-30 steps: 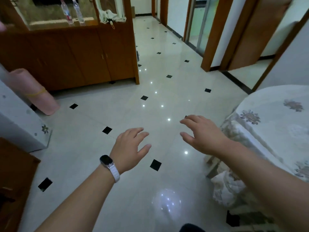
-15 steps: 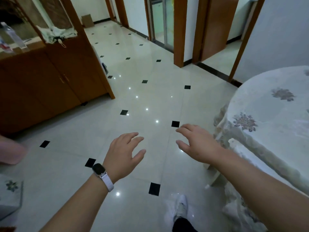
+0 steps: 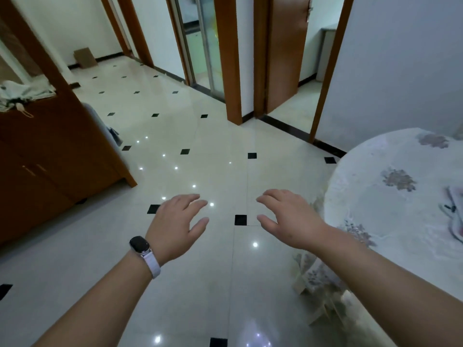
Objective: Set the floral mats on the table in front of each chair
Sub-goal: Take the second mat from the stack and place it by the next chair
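The left hand (image 3: 175, 226) and right hand (image 3: 290, 219): fingers released, holding nothing, over the floor (image 3: 200, 151). Probable floral mats (image 3: 453, 214) lie on the bench (image 3: 363, 209) at 3 o'clock; likely light, floppy; take by an edge.

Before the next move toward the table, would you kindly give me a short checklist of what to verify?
1. Left hand free: ok, fingers relaxed, holding nothing.
2. Right hand free: ok, fingers relaxed, holding nothing.
3. Table in view: ok, on the right, under a flowered tablecloth.
4. Floral mats located: cannot tell; a folded cloth on the table is cut off by the frame's right edge.
5. Chairs located: cannot tell; only a draped shape shows beneath the table's edge.
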`<state>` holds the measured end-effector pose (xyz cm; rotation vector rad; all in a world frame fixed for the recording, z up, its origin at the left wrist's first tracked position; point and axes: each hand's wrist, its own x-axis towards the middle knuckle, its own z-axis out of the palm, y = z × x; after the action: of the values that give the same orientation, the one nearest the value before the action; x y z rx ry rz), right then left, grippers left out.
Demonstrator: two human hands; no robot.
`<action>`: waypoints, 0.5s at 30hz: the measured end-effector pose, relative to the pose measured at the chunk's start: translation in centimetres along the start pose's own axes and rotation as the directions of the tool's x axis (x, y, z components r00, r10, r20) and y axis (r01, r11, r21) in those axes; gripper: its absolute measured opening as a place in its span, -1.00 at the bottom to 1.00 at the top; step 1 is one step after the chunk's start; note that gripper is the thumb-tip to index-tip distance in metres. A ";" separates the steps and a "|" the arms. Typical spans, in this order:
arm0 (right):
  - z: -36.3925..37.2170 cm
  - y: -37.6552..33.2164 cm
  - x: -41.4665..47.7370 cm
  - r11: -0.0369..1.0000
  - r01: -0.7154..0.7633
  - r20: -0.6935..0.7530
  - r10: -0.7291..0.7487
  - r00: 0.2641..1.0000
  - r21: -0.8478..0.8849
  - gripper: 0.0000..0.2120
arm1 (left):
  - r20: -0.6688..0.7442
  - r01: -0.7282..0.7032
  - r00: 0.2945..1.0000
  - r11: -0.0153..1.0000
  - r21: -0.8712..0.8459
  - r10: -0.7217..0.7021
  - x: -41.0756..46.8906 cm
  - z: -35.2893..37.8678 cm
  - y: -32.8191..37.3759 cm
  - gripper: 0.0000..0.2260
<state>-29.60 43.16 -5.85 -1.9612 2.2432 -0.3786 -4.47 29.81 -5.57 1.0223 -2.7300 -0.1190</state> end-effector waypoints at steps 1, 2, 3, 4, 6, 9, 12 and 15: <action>0.0 0.7 0.7 1.000 -0.023 0.002 0.023 1.000 -0.007 -0.55 | 0.012 -0.016 1.000 1.000 -0.015 0.016 1.3 0.6 -0.3 -0.60; 0.2 1.3 1.4 0.999 -0.052 0.006 0.052 0.999 -0.011 -0.55 | 0.027 -0.032 0.999 0.999 -0.031 0.033 2.4 1.3 -0.5 -0.60; 0.3 1.9 2.0 0.997 -0.081 0.008 0.081 0.997 -0.010 -0.54 | 0.043 -0.052 0.998 0.997 -0.048 0.054 3.6 2.0 -0.8 -0.59; 0.5 2.3 2.6 0.994 -0.109 0.008 0.109 0.994 -0.008 -0.54 | 0.058 -0.074 0.995 0.995 -0.066 0.078 4.8 2.8 -1.2 -0.58; 0.9 3.2 3.8 0.986 -0.164 0.014 0.164 0.986 -0.006 -0.53 | 0.076 -0.121 0.989 0.987 -0.103 0.129 7.5 4.2 -2.2 -0.53; 1.1 4.7 6.4 0.964 -0.262 0.009 0.263 0.965 -0.031 -0.52 | 0.092 -0.200 0.972 0.968 -0.152 0.215 12.5 6.1 -3.9 -0.53; 0.8 5.4 9.2 0.923 -0.384 -0.032 0.382 0.923 -0.039 -0.53 | 0.098 -0.300 0.942 0.935 -0.191 0.322 17.9 7.5 -5.8 -0.54; 0.4 5.4 11.8 0.876 -0.481 -0.086 0.476 0.875 -0.041 -0.53 | 0.097 -0.405 0.896 0.887 -0.224 0.434 23.7 8.0 -7.4 -0.54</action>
<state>-36.36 32.07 -6.99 -1.3509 2.7045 -0.3219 -18.96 8.66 -10.21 0.3639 -2.9239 -0.3962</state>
